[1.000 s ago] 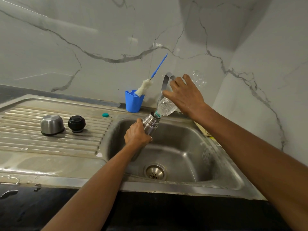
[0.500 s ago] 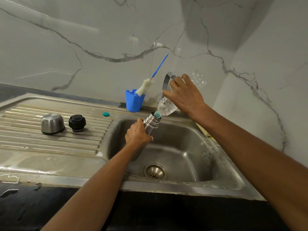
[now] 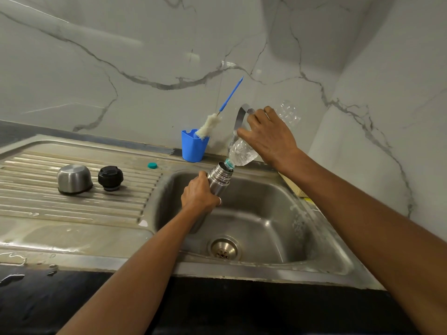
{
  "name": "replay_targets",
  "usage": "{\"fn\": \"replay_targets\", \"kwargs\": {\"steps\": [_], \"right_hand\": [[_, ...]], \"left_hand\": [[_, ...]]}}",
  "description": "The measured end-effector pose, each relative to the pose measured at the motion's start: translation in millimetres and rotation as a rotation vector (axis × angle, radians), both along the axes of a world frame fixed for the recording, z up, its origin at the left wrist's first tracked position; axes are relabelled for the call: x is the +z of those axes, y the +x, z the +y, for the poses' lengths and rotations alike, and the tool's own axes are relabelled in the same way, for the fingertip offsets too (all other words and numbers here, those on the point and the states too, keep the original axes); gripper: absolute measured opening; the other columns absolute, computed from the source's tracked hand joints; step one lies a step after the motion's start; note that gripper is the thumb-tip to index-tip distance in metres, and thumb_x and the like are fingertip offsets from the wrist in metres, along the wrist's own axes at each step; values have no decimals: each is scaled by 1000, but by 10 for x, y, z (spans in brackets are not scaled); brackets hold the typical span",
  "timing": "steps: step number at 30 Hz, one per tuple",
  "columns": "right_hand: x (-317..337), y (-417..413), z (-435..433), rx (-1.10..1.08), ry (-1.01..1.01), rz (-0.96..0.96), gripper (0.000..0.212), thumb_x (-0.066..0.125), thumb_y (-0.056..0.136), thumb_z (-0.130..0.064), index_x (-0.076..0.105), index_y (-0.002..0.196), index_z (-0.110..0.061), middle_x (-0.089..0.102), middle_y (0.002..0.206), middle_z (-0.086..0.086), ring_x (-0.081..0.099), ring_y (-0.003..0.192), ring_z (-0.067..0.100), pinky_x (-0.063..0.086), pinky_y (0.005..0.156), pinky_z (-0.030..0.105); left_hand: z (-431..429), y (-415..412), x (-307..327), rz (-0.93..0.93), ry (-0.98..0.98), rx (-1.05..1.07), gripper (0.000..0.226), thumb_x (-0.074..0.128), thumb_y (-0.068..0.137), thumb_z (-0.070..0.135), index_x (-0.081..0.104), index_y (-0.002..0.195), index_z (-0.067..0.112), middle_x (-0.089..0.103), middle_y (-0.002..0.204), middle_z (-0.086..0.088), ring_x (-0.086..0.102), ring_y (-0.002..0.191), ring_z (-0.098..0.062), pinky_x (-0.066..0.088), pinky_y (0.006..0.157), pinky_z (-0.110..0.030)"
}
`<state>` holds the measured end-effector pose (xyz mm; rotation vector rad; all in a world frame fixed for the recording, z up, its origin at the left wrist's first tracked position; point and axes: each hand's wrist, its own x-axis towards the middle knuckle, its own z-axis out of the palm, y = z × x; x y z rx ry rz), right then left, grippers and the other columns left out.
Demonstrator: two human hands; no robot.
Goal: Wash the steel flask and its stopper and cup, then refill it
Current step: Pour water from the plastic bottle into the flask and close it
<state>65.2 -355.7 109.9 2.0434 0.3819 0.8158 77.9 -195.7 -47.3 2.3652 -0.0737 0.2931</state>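
My left hand (image 3: 199, 195) grips the steel flask (image 3: 219, 178) over the sink basin (image 3: 261, 213), tilted with its open mouth up and to the right. My right hand (image 3: 268, 136) holds a clear plastic water bottle (image 3: 242, 154) tipped neck-down, its teal-ringed mouth at the flask's opening. The steel cup (image 3: 74, 178) stands upside down on the draining board (image 3: 48, 213). The black stopper (image 3: 110, 177) sits just right of it.
A blue holder (image 3: 193, 148) with a bottle brush (image 3: 210, 124) stands at the back wall behind the sink. A small teal bottle cap (image 3: 152, 165) lies on the draining board. The curved tap (image 3: 240, 119) rises behind my right hand. Water puddles lie on the dark counter's front left edge.
Almost nothing differs: both hands hold the same pose, with the bottle still tipped into the flask's mouth.
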Motion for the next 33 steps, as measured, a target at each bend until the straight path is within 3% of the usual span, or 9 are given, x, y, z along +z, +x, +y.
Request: {"fn": "replay_targets", "kwargs": {"steps": [22,33], "right_hand": [[75,1,66,11,-62,-34,48,66,91,-5,50,133,-19,53,130,15,47,124,34,30,114,45],[79,75,113,22,-172,-49,43,73,86,-13,56,124,-23,58,124,11,51,120,32,30,116,47]], "left_hand": [[4,-40,31,4,-30,-11,59,88,72,21,44,112,17,54,104,-1,53,91,-19,41,77,-33],[6,-34,26,9,-41,-8,60,89,69,22,42,106,19,58,105,-2,54,90,-21,45,78,-35]]}}
